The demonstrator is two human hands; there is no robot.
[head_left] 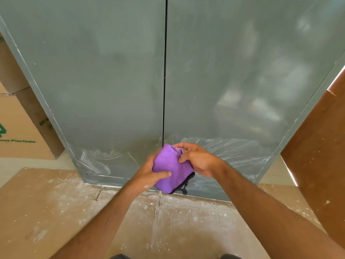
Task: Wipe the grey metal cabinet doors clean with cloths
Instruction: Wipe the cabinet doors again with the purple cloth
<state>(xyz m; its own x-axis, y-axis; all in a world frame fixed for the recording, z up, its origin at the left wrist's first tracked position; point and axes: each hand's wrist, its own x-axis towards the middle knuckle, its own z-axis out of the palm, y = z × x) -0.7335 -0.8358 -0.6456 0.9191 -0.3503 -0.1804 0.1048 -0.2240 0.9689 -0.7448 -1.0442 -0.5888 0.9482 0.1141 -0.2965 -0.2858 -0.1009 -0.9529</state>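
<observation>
- Bottom of the frame: dusty floor covering (56,212) speckled with white, both forearms reaching in over it.
- Centre, a little below middle: left hand (149,174) grips the folded purple cloth (171,171), thumb across its face, fingers curled behind it.
- Right hand (199,159) pinches the cloth's top edge, fingers bent on the fold; looks like refolding before a wipe.
- Just behind: plastic film (224,148) banding the base of the grey cabinet doors (112,71), which fill the upper frame, smeary on the right.
- Risk: a loose fold could slip mid-stroke, and the cloth could snag that film or just spread the haze.
- Left edge: cardboard box (16,131).
</observation>
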